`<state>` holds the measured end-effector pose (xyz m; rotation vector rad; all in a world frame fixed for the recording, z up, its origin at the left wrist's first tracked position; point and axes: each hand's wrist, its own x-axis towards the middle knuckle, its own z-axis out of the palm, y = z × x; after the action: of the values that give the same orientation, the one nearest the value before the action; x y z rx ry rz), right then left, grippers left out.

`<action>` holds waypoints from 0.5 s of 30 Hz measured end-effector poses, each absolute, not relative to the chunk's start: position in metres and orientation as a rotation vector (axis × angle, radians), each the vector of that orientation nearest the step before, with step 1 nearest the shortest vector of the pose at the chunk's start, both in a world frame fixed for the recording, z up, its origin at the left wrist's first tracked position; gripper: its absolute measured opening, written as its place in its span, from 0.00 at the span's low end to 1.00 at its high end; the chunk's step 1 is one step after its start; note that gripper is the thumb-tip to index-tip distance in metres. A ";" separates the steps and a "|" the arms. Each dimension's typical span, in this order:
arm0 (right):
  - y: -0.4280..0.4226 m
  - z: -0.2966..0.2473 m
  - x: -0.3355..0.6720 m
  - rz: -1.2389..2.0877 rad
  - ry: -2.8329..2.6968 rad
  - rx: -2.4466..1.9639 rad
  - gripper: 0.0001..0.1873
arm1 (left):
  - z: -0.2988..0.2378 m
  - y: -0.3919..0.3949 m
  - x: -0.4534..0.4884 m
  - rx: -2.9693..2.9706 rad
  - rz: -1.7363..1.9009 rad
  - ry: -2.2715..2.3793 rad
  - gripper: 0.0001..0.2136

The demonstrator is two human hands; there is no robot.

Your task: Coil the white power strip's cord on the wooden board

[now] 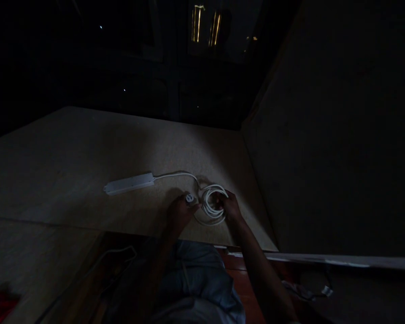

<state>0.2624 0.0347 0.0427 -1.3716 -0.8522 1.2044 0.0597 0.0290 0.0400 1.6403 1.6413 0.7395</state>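
One power strip (130,183), white, long and narrow, lying flat on the pale tabletop (121,139), left of both hands; white cable (175,173), running from its right end to a coil (205,202) of several loops, whether raised or resting cannot be told. Right hand (232,208): fingers curled closed on the coil's right side. Left hand (178,211): partly closed, plug (189,198) gripped, thumb extended towards the coil's left edge. Below: blue-grey clothing (202,270)
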 end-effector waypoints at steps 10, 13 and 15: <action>0.012 0.035 0.242 1.257 -0.666 -1.085 0.15 | 0.033 0.035 0.094 0.891 1.364 1.161 0.24; 0.008 0.033 0.224 1.204 -0.559 -1.028 0.15 | 0.044 0.033 0.102 0.627 1.386 1.001 0.26; 0.007 0.032 0.214 1.167 -0.512 -1.016 0.14 | 0.052 0.034 0.103 0.574 1.351 0.940 0.26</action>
<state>0.2143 0.0068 0.0322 -1.0164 -0.5118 1.1671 0.1031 0.0336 0.0516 0.5738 0.9400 1.3509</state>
